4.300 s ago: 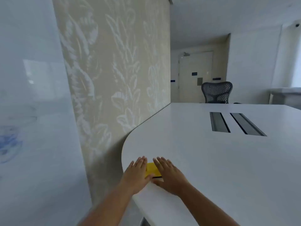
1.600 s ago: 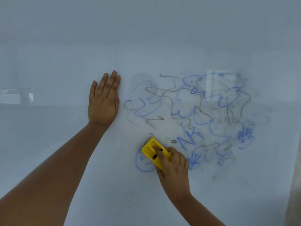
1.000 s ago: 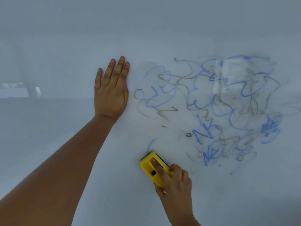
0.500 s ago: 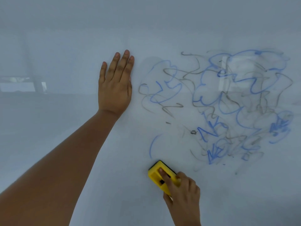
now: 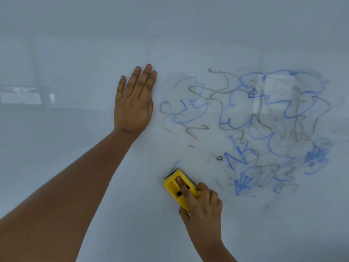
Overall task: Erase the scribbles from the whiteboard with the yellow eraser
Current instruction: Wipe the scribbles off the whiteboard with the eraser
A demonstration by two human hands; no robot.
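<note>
The whiteboard fills the whole view. Blue and grey scribbles cover its right half, some smeared. My right hand grips the yellow eraser and presses it flat on the board at the lower left edge of the scribbles, index finger laid along its back. A short faint blue arc remains just above the eraser. My left hand lies flat on the board, fingers together, just left of the scribbles.
Pale reflections of a room show in the glossy board at the left and over the scribbles at the upper right. The board to the left of and below my hands carries no marks.
The eraser has moved up the board over the blue arc at the scribbles' lower left, leaving only a short trace. My left hand stays planted.
</note>
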